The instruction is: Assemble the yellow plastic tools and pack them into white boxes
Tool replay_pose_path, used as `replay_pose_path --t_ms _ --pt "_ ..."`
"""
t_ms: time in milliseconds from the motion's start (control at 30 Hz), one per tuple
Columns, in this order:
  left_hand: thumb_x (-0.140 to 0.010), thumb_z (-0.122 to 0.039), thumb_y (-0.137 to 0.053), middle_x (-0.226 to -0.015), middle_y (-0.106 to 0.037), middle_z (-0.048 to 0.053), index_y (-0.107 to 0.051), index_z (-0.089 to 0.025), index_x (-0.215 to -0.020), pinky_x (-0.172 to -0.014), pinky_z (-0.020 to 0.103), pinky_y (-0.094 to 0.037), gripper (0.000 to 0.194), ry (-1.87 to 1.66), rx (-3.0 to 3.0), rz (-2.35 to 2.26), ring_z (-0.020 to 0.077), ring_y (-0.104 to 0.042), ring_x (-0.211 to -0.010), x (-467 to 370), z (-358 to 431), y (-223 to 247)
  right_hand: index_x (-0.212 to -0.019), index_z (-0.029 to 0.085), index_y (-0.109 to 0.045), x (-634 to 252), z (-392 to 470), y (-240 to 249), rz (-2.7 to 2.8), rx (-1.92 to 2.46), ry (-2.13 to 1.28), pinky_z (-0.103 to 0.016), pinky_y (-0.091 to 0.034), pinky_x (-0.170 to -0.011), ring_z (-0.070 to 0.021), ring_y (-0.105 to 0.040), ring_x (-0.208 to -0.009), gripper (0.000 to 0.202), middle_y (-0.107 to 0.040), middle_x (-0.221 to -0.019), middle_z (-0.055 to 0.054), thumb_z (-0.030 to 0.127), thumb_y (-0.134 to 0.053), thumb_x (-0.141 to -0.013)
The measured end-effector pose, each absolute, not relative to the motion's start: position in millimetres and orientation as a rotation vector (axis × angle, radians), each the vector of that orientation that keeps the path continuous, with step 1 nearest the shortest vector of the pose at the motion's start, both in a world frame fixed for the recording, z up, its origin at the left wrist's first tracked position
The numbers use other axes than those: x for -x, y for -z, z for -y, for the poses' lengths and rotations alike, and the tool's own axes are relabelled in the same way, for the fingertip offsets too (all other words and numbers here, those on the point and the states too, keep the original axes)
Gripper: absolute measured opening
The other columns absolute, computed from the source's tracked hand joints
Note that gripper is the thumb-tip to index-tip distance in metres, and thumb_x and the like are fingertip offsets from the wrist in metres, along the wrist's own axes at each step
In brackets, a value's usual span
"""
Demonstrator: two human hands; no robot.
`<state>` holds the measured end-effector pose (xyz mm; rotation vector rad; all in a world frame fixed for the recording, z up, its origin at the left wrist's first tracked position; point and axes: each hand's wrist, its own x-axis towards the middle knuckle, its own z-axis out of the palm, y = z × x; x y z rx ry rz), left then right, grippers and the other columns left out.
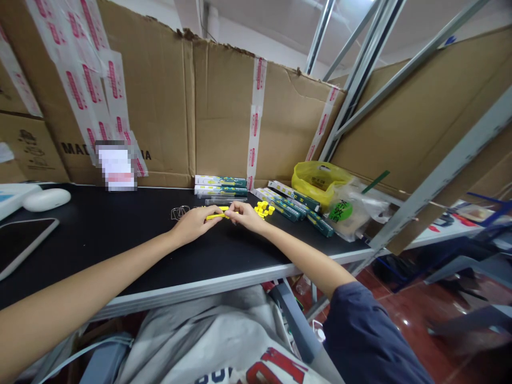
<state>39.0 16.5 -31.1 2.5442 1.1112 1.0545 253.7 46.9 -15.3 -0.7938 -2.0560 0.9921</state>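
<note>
Between my two hands lies a thin yellow stick-like piece (216, 216), held low over the black table top. My left hand (195, 224) pinches its left end. At the other end the fingers of my right hand (245, 215) are closed on it, partly hiding the tip. Just right of my right hand is a small heap of yellow plastic pieces (264, 209). Left of my left hand sit some bent metal wire pieces (180, 212). Behind the hands lie clear, slim tubes or packets (220, 201), too small to make out.
Green-and-white narrow boxes (221, 185) are stacked at the back, with several more boxes (298, 205) to the right. A yellow bag (320, 181) and a clear plastic bag (348, 213) stand beyond them. At left are a phone (28, 240) and a white mouse (47, 199). Cardboard (224, 106) walls the back.
</note>
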Motion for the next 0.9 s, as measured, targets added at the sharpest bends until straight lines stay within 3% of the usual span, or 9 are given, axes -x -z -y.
replay_pose_path --t_ms 133,267,367,467,633,733,900 --pt "-0.095 -0.044 -0.045 -0.082 -0.070 0.001 -0.062 -0.022 -0.099 -0.064 0.026 -0.040 0.028 -1.031 -2.536 -1.159 0.0170 -0.062 -0.067 -40 -15 31 -0.085 0.016 -0.056 -254 -45 17 2.129 0.761 -0.921 -0.024 -0.039 -0.063 -0.0102 -0.049 -0.063 0.043 -0.055 -0.069 0.003 0.058 -0.064 -0.083" --pt "-0.094 -0.046 -0.044 -0.081 -0.069 0.001 -0.059 -0.023 -0.101 -0.063 0.026 -0.040 0.028 -1.046 -2.475 -1.276 0.0180 -0.062 -0.067 -35 -23 34 -0.107 0.015 -0.058 -266 -49 17 2.313 0.787 -0.652 -0.025 -0.041 -0.067 -0.0118 -0.049 -0.069 0.032 -0.053 -0.079 0.002 0.040 -0.063 -0.088" --pt "-0.093 -0.045 -0.045 -0.082 -0.069 0.001 -0.056 -0.023 -0.099 -0.067 0.028 -0.042 0.026 -1.082 -2.429 -1.310 0.0194 -0.064 -0.072 -30 -31 38 -0.101 0.015 -0.061 -273 -53 17 2.545 0.826 -0.332 -0.027 -0.042 -0.074 -0.0139 -0.052 -0.077 0.019 -0.054 -0.084 0.000 0.020 -0.065 -0.083" --pt "-0.091 -0.044 -0.044 -0.078 -0.067 0.000 -0.053 -0.023 -0.094 -0.068 0.028 -0.042 0.024 -1.096 -2.374 -1.313 0.0192 -0.063 -0.072 -30 -33 38 -0.092 0.016 -0.063 -275 -57 18 2.680 0.862 -0.062 -0.028 -0.042 -0.081 -0.0169 -0.054 -0.088 0.011 -0.057 -0.091 -0.004 0.010 -0.061 -0.083" --pt "-0.086 -0.042 -0.048 -0.070 -0.063 -0.002 -0.047 -0.023 -0.091 -0.066 0.029 -0.043 0.020 -1.093 -2.320 -1.317 0.0176 -0.059 -0.064 -33 -26 33 -0.093 0.015 -0.066 -283 -65 15 2.728 0.986 0.188 -0.029 -0.041 -0.081 -0.0197 -0.055 -0.093 0.012 -0.060 -0.096 -0.008 0.009 -0.057 -0.087" --pt "-0.083 -0.043 -0.053 -0.071 -0.064 -0.003 -0.049 -0.023 -0.098 -0.068 0.029 -0.044 0.025 -1.098 -2.298 -1.319 0.0181 -0.060 -0.064 -33 -23 31 -0.091 0.014 -0.067 -290 -68 12 2.700 1.074 0.295 -0.030 -0.040 -0.081 -0.0203 -0.055 -0.092 0.010 -0.060 -0.096 -0.009 0.011 -0.058 -0.088" --pt "-0.088 -0.055 -0.051 -0.086 -0.072 0.001 -0.059 -0.023 -0.110 -0.073 0.029 -0.045 0.039 -1.095 -2.296 -1.337 0.0203 -0.065 -0.074 -31 -23 31 -0.090 0.016 -0.066 -296 -69 5 2.528 1.123 0.197 -0.027 -0.039 -0.077 -0.0178 -0.055 -0.086 0.006 -0.061 -0.091 -0.006 0.020 -0.061 -0.089"
